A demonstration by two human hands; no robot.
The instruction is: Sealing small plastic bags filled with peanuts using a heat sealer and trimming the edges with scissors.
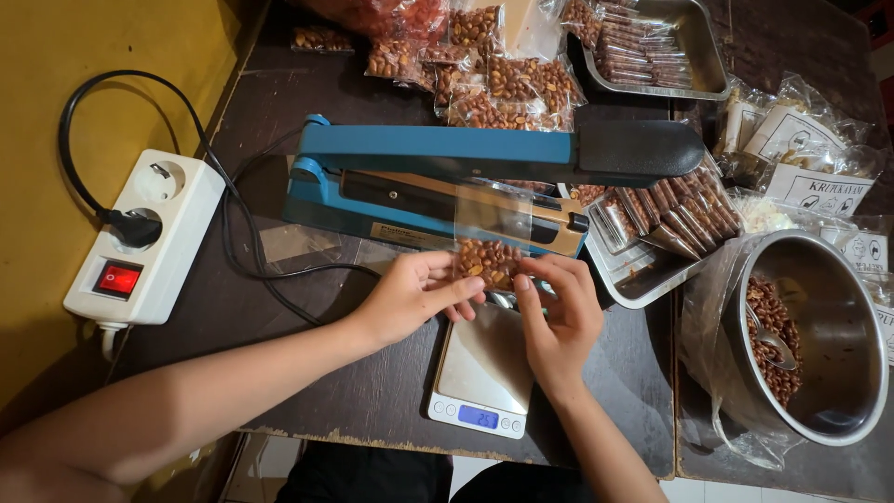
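Left hand (410,296) and right hand (557,312) both pinched on a small clear bag of peanuts (488,251), fingers closed at its lower corners. Bag held upright just above a small digital scale (482,368) on the dark desk (307,326), open top reaching up before the blue heat sealer (466,154) (arm raised). Steel bowl (838,307) of peanuts with a spoon to the right. White power strip (140,237) far left, well apart.
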